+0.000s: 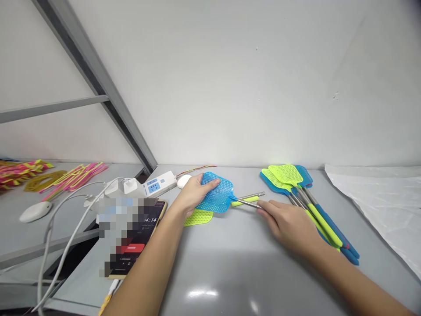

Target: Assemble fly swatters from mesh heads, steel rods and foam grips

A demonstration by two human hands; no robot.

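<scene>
A blue fly swatter (219, 195) is held between both hands. My left hand (194, 189) is closed on its perforated head, thumb on top. My right hand (287, 219) is wrapped around the other end of the metal shaft, hiding the handle. Beneath the blue head, part of a yellow-green mesh head (201, 217) shows on the table. Behind the shaft lie a yellow-green grip (247, 201) and a metal rod (259, 194). To the right of my right hand, several blue and yellow-green fly swatters (285, 174) lie in an overlapping pile.
A power strip (161, 183), a white mouse-like object (184, 181) and a partly blurred phone (148, 228) are at left. White cables (67, 245) loop beside pink and yellow strips (77, 175). White plastic sheeting (378, 197) covers the right side, and a metal frame (98, 87) leans against the wall.
</scene>
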